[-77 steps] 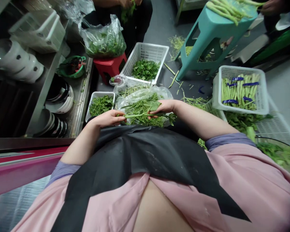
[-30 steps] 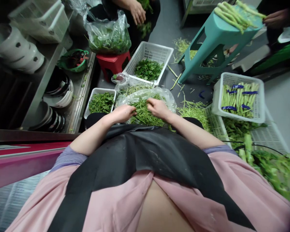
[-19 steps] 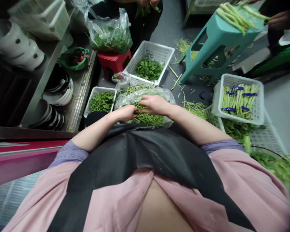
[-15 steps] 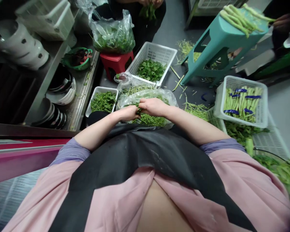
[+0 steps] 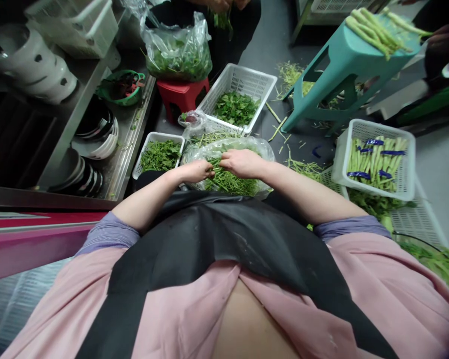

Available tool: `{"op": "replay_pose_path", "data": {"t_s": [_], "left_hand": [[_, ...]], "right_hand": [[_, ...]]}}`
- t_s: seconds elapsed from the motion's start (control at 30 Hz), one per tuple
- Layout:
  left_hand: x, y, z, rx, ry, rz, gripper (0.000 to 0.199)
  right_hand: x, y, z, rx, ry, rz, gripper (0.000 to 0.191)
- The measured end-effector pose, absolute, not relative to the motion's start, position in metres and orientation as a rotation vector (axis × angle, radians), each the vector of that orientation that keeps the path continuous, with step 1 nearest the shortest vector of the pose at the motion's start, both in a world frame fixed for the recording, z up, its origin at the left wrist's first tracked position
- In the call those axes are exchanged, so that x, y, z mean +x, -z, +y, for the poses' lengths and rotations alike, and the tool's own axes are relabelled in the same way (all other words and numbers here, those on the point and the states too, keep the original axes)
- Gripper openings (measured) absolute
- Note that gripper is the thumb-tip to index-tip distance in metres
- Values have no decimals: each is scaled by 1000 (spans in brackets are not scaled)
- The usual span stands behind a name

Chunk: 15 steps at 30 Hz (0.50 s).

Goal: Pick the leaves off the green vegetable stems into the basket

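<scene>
Leafy stem gone; both hands are back in the bagged green stems [image 5: 228, 182], left hand [image 5: 196, 171] and right hand [image 5: 243, 162] pinching strands together, grip closed.

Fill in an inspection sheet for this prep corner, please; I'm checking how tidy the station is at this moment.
Surface: grey floor, strewn with green trimmings.
Job's things: clear bag of green stems in front of the person's lap; small white basket of picked leaves beside it.
Clutter: larger white basket of leaves, bagged greens on a red stool, basket of banded asparagus, teal stool carrying loose stalks.
Grippers: left hand and right hand both pinch stems over the bag.
Cables: nothing seen.
Surroundings: steel shelf with stacked bowls; other people's hands at the top edge.
</scene>
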<state>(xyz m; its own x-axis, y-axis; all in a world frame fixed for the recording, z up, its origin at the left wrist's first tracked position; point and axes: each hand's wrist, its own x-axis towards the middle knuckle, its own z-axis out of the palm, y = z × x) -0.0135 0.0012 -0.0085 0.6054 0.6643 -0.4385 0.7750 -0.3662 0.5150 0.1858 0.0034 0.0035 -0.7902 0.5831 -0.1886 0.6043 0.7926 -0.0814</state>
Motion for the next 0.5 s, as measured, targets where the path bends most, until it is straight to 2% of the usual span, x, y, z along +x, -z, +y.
{"op": "replay_pose_path", "data": {"t_s": [0.33, 0.5], "left_hand": [[-12, 14, 1, 2172, 207, 1142, 27], [-14, 11, -3, 2261, 112, 1250, 25]], "right_hand": [[166, 10, -1, 745, -5, 2962, 36], [162, 16, -8, 1031, 82, 2969, 32]]}}
